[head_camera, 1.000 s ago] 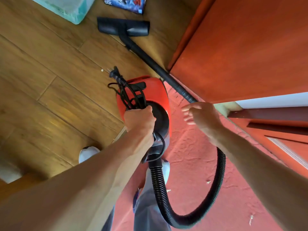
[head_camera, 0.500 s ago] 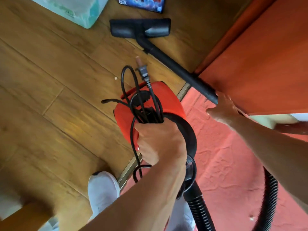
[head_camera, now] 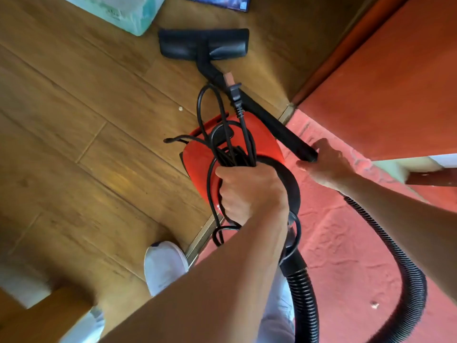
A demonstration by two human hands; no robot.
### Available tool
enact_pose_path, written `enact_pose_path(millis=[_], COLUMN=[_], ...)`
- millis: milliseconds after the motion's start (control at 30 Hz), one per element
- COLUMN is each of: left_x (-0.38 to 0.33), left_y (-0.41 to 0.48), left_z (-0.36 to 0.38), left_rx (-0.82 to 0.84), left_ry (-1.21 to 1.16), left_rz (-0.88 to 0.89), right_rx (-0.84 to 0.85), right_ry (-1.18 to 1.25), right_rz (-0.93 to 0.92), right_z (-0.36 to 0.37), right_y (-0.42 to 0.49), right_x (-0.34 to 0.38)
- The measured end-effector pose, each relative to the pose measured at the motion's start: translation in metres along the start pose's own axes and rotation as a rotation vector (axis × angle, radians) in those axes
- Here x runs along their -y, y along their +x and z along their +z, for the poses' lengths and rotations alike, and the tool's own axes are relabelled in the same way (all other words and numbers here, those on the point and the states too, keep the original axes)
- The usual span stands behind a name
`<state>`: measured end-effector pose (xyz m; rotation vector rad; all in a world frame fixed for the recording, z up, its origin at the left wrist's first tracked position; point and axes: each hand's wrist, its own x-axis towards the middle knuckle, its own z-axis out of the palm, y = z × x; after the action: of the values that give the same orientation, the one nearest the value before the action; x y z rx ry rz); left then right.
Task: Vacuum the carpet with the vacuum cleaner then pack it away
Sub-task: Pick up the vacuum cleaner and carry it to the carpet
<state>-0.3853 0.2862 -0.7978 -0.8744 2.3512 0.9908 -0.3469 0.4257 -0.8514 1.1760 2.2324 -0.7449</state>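
Observation:
A red canister vacuum cleaner (head_camera: 262,142) hangs above the floor. My left hand (head_camera: 249,194) grips its top handle together with a bundle of black power cord (head_camera: 230,149); the plug (head_camera: 233,91) sticks up from the bundle. My right hand (head_camera: 326,164) holds the near end of the black wand (head_camera: 272,125). The wand slopes down to the black floor nozzle (head_camera: 205,44), which lies on the wooden floor (head_camera: 74,120). A ribbed black hose (head_camera: 400,276) loops from the canister round to the wand, over the red carpet (head_camera: 346,243).
An orange-red door or cabinet (head_camera: 395,82) stands at the right. A pale plastic-wrapped pack (head_camera: 123,11) and a blue box (head_camera: 222,2) lie on the floor at the top. My white-socked feet (head_camera: 164,266) stand by the metal threshold strip (head_camera: 205,233).
My right hand reached out and took hold of the wand's near end. My left hand kept its grip on the vacuum and cord, and the view shifted so the nozzle sits lower in frame.

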Motion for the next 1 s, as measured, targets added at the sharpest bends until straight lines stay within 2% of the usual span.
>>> enact_pose_path(millis=[100, 167, 233, 367, 500, 733, 867, 1000], left_x=[-0.015, -0.018, -0.023, -0.027, -0.046, -0.102, -0.135, -0.159], left_y=[-0.005, -0.004, -0.010, -0.024, -0.053, -0.134, -0.195, -0.244], left_z=[-0.020, -0.029, -0.048, -0.090, -0.133, -0.214, -0.269, -0.319], left_rx=[0.113, 0.280, 0.395, 0.348, 0.321, 0.259, 0.261, 0.281], left_ry=[-0.018, -0.268, -0.403, -0.457, -0.461, -0.445, -0.420, -0.425], left_rz=[-0.202, -0.301, -0.400, -0.440, -0.494, -0.526, -0.526, -0.497], right_rx=[0.058, 0.179, 0.303, 0.397, 0.356, 0.363, 0.418, 0.396], right_ry=[-0.009, 0.054, 0.132, 0.230, 0.386, 0.264, 0.334, 0.332], right_rz=[-0.068, -0.071, -0.077, -0.157, -0.205, -0.217, -0.215, -0.282], right_z=[-0.034, -0.053, -0.069, -0.086, -0.097, -0.185, -0.241, -0.293], right_y=[-0.026, -0.048, -0.076, -0.137, -0.199, -0.294, -0.349, -0.407], right_x=[0.013, 0.025, 0.043, 0.091, 0.120, 0.129, 0.141, 0.152])
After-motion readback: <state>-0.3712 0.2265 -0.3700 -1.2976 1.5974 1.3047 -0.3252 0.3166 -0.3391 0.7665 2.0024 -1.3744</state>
